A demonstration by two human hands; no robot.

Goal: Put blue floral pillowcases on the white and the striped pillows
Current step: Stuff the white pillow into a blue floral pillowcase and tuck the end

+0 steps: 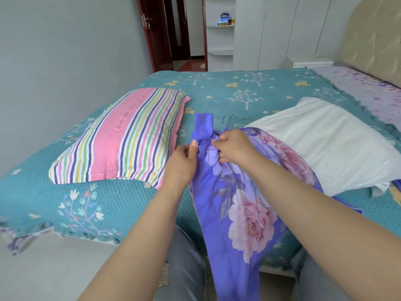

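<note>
Your forearms frame the blue floral pillowcase (236,205) hanging off the bed's edge, left hand (182,164) and right hand (233,149) both pinching its bunched top, probably hunting for the opening, with the white pillow (329,144) right beside it and the striped pillow (121,135) waiting further left.

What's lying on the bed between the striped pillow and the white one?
In the head view, the blue floral pillowcase, gripped by the left hand and right hand, lies between the striped pillow and white pillow.

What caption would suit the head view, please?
Both hands, left and right, grip a floral pillowcase between bare striped and white pillows.
</note>
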